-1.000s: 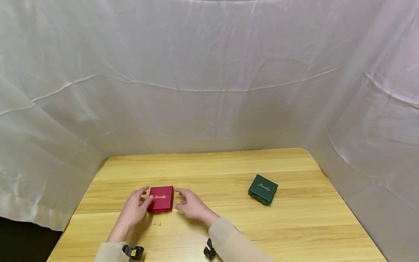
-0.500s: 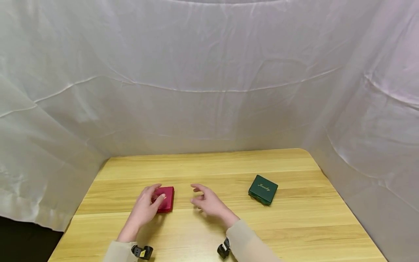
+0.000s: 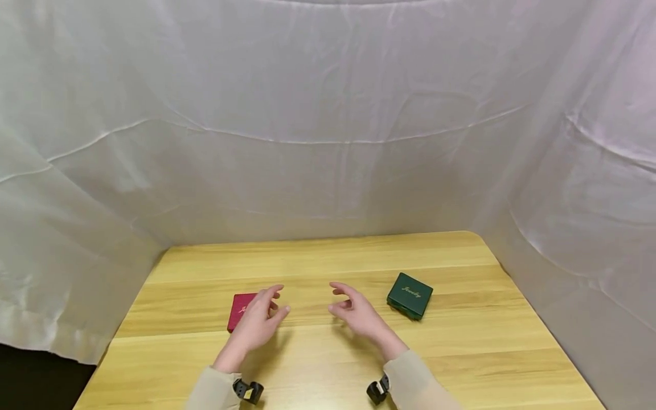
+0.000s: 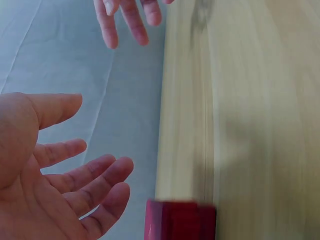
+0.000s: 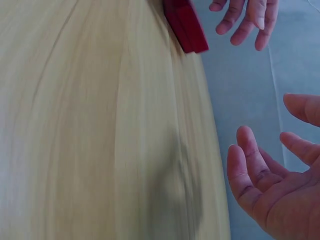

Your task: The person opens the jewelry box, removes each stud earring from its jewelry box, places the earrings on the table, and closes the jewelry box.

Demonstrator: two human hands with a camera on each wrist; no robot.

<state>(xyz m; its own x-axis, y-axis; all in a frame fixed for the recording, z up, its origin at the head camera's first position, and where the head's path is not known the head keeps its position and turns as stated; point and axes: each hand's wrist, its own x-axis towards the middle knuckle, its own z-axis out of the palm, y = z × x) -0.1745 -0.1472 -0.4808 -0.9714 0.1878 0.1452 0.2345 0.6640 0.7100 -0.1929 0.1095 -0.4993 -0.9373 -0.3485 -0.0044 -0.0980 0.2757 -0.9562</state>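
Note:
In the head view a red jewelry box lies on the left part of the table, its right side hidden by my left hand. That hand has loosely bent fingers, thumb apart, and nothing in it. My right hand hovers over the middle of the table, also bare, with fingers slightly bent. To its right lies a dark green jewelry box, lid down, with gold lettering. The left wrist view catches part of the red box at the bottom edge, beside the left fingers.
The light wooden table has a pale grey cloth hanging behind it and at both sides. Dark wrist cameras sit by both sleeves.
Both hands have moved right, the left crossing over the red box and the right withdrawing from it toward the green box. Two tiny things near the red box no longer show. Both boxes stay put.

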